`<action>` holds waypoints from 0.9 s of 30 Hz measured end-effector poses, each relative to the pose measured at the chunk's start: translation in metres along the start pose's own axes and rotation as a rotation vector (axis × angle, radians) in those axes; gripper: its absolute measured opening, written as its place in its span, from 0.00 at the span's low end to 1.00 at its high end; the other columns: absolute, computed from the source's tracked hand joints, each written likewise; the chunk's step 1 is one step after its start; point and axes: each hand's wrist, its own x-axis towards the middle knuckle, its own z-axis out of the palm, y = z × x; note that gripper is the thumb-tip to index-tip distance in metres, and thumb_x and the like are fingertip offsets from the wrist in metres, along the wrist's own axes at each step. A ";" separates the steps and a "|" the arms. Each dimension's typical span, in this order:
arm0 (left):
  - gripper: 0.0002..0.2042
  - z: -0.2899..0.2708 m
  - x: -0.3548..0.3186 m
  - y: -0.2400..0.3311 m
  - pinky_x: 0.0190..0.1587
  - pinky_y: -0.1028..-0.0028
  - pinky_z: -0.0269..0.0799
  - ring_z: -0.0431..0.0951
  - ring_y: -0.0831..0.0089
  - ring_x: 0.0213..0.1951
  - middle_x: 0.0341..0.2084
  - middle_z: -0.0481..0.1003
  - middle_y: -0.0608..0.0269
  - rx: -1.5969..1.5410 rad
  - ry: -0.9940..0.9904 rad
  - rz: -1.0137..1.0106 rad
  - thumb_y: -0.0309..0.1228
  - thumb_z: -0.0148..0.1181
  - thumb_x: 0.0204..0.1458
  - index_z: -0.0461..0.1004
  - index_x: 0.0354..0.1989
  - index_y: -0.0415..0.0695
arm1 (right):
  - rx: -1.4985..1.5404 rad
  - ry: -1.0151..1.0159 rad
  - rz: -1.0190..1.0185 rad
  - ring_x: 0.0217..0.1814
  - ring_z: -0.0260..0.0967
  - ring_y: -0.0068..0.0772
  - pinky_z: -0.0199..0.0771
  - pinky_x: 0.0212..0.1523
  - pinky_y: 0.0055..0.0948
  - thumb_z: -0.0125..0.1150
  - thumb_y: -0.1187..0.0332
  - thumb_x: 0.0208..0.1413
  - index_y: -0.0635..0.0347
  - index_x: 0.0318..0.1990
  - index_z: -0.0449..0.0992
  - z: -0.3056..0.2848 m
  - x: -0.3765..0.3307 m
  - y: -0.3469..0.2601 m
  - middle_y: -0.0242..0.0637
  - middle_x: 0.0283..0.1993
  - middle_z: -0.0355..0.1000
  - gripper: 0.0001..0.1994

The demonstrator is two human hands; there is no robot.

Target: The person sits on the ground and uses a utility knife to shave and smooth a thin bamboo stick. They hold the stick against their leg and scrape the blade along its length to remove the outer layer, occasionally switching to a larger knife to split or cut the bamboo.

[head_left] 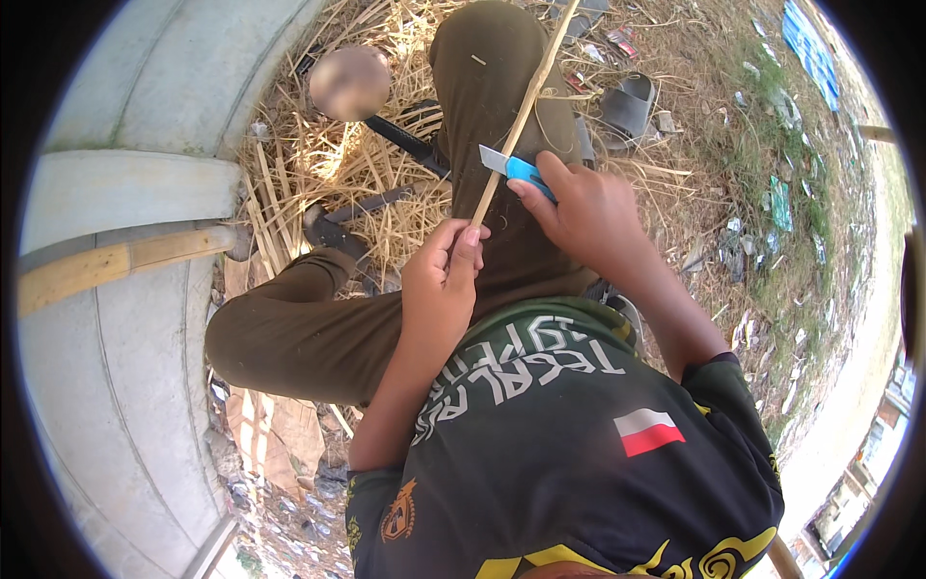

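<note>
Left hand pinches a bamboo strip, right hand grips a blue knife; straw surrounds.

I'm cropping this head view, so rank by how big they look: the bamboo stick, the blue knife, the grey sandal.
1. bamboo stick, longest by far.
2. grey sandal.
3. blue knife, partly hidden by the right hand; the sandal lies farther away, so their order is unsure.

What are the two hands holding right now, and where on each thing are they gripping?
The left hand pinches the thin bamboo stick at its lower end. The right hand grips the blue utility knife by its handle, blade against the stick.
</note>
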 end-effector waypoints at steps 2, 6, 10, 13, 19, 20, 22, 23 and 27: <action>0.14 -0.003 -0.005 0.003 0.32 0.81 0.63 0.65 0.86 0.28 0.25 0.69 0.72 -0.004 0.002 -0.034 0.38 0.53 0.73 0.78 0.46 0.38 | -0.028 0.031 -0.010 0.16 0.73 0.48 0.68 0.16 0.44 0.60 0.42 0.65 0.53 0.32 0.72 0.005 -0.002 -0.001 0.39 0.15 0.70 0.23; 0.15 -0.007 -0.015 0.011 0.34 0.80 0.65 0.67 0.85 0.29 0.25 0.69 0.72 -0.017 0.006 -0.089 0.37 0.53 0.73 0.78 0.46 0.37 | -0.051 0.080 -0.014 0.16 0.73 0.46 0.67 0.15 0.43 0.60 0.41 0.65 0.52 0.32 0.72 0.010 -0.003 -0.003 0.38 0.16 0.70 0.23; 0.14 -0.016 -0.035 0.004 0.33 0.81 0.63 0.65 0.86 0.29 0.25 0.68 0.73 -0.032 0.019 -0.132 0.36 0.53 0.72 0.78 0.46 0.37 | -0.066 -0.015 0.047 0.20 0.75 0.48 0.70 0.19 0.44 0.60 0.43 0.66 0.53 0.37 0.73 0.008 -0.005 -0.005 0.39 0.22 0.73 0.21; 0.13 -0.025 -0.055 0.001 0.33 0.82 0.62 0.64 0.87 0.29 0.25 0.68 0.74 -0.022 0.025 -0.172 0.35 0.54 0.72 0.78 0.46 0.37 | -0.065 0.051 0.028 0.18 0.74 0.46 0.69 0.18 0.43 0.61 0.43 0.65 0.53 0.35 0.73 0.012 -0.009 -0.005 0.39 0.20 0.72 0.21; 0.13 -0.038 -0.073 -0.002 0.33 0.82 0.61 0.63 0.87 0.29 0.25 0.68 0.74 0.033 0.028 -0.198 0.34 0.54 0.72 0.78 0.46 0.36 | -0.051 0.130 0.020 0.16 0.73 0.43 0.68 0.15 0.40 0.62 0.42 0.64 0.53 0.32 0.74 0.015 -0.008 -0.010 0.39 0.18 0.72 0.22; 0.13 -0.038 -0.072 -0.005 0.33 0.82 0.61 0.63 0.87 0.29 0.25 0.68 0.74 0.013 0.024 -0.190 0.34 0.54 0.72 0.78 0.46 0.36 | -0.046 0.133 0.015 0.16 0.73 0.43 0.68 0.15 0.40 0.62 0.43 0.64 0.53 0.32 0.74 0.015 -0.006 -0.010 0.39 0.18 0.71 0.22; 0.13 -0.037 -0.068 -0.006 0.33 0.83 0.62 0.64 0.86 0.29 0.26 0.68 0.73 -0.030 0.006 -0.185 0.35 0.54 0.72 0.77 0.47 0.36 | -0.011 0.102 0.023 0.16 0.73 0.45 0.69 0.16 0.42 0.61 0.43 0.65 0.54 0.32 0.73 0.012 -0.003 -0.008 0.39 0.17 0.71 0.23; 0.13 -0.037 -0.064 -0.006 0.34 0.83 0.62 0.64 0.86 0.29 0.26 0.69 0.73 -0.052 -0.008 -0.186 0.35 0.54 0.72 0.77 0.47 0.36 | 0.018 0.068 0.035 0.17 0.73 0.46 0.69 0.17 0.43 0.60 0.43 0.65 0.54 0.32 0.73 0.009 -0.001 -0.006 0.39 0.17 0.71 0.23; 0.12 -0.031 -0.042 -0.011 0.35 0.83 0.65 0.67 0.86 0.30 0.28 0.71 0.70 -0.116 -0.038 -0.133 0.35 0.56 0.71 0.77 0.48 0.36 | 0.032 -0.081 0.025 0.19 0.74 0.52 0.71 0.20 0.46 0.58 0.42 0.67 0.56 0.32 0.73 -0.006 0.005 -0.002 0.41 0.16 0.71 0.24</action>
